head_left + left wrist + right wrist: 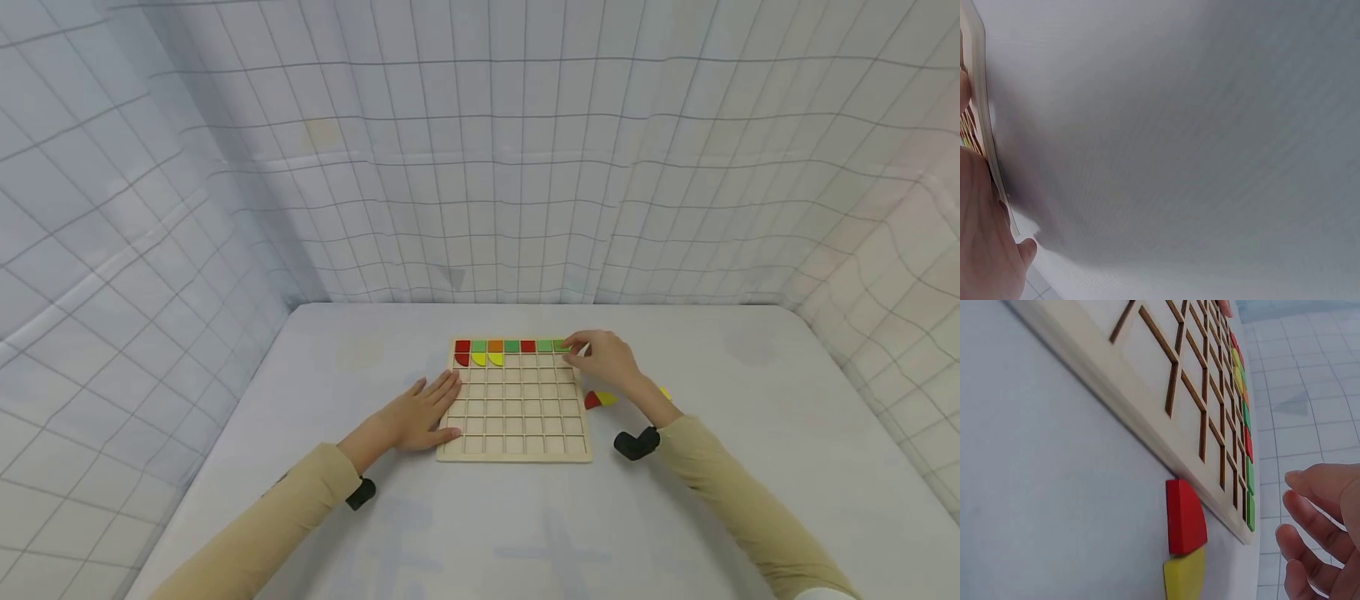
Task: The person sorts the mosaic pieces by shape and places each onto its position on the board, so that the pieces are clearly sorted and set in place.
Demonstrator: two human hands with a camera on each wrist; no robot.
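A wooden grid board [517,457] lies on the table. Coloured square tiles fill its far row, from a red square [462,346] to light green squares [1250,512] at the right. Below them sit a red quarter-round piece [461,360] and two yellow quarter-round pieces [495,359]. My left hand [423,415] rests with extended fingers on the board's left edge. By the far right corner is my right hand [606,360], fingers loosely bent and thumb apart, beside the last green tile. The right wrist view shows nothing between those fingers.
Right of the board lie a loose red piece [1185,515] and a yellow piece [1184,578], touching. Another yellow piece [665,392] shows partly behind the right forearm. A grid-patterned cloth [480,167] hangs behind the white table [495,533].
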